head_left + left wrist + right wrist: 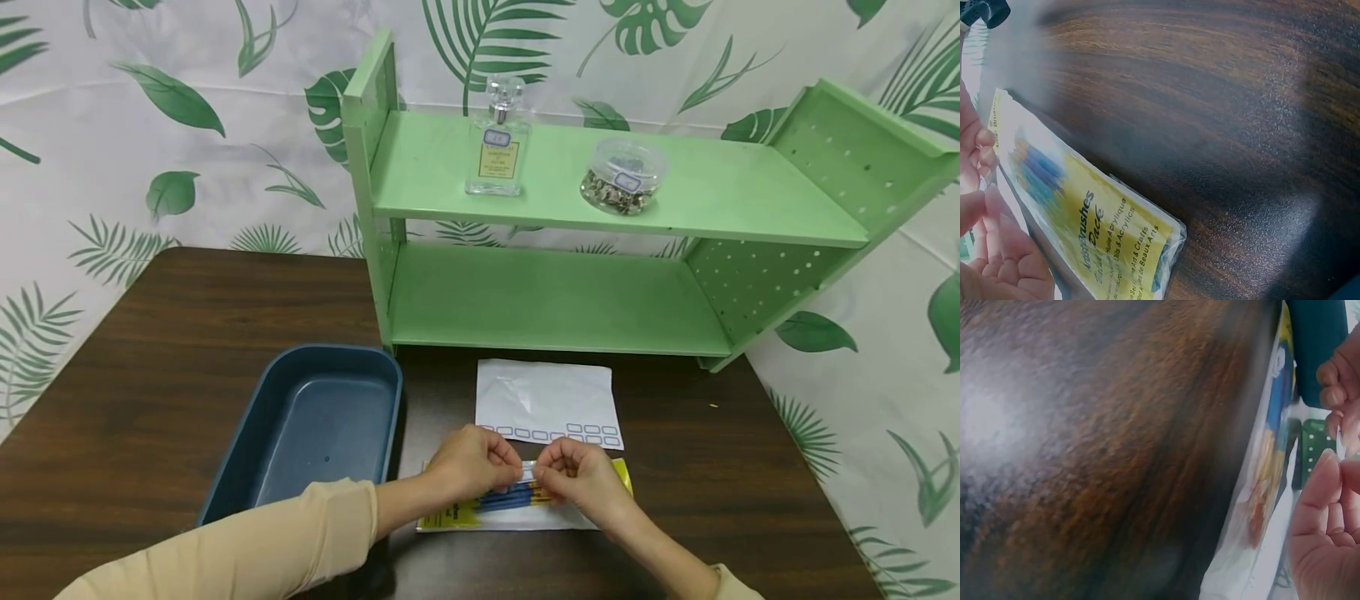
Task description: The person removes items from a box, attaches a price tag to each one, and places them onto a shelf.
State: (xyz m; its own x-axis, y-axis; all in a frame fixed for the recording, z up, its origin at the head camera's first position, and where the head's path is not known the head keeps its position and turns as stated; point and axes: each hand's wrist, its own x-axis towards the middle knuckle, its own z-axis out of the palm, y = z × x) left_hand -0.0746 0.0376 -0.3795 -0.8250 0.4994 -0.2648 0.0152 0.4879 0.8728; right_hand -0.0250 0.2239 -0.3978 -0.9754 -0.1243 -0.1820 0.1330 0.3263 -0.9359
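Between both hands, over a flat paintbrush pack [517,520], is a small white sticker label [527,472]. My left hand [474,461] pinches its left end between thumb and forefinger. The right hand [587,482] pinches the other end the same way. In the right wrist view the label [1340,445] is a thin white sliver at the fingertips. Yellow print and a picture of blue-handled brushes mark the pack [1107,231] in its clear wrapping. Just behind it lies a white sheet of blue-outlined labels [543,398], its remaining labels along the near edge.
A dark blue tray [330,425] stands left of the pack. At the back is a green two-tier shelf [555,300]; its upper board carries a glass perfume bottle [497,158] and a clear round jar [621,177], both labelled. The dark wood table [135,400] meets a leaf-patterned cloth.
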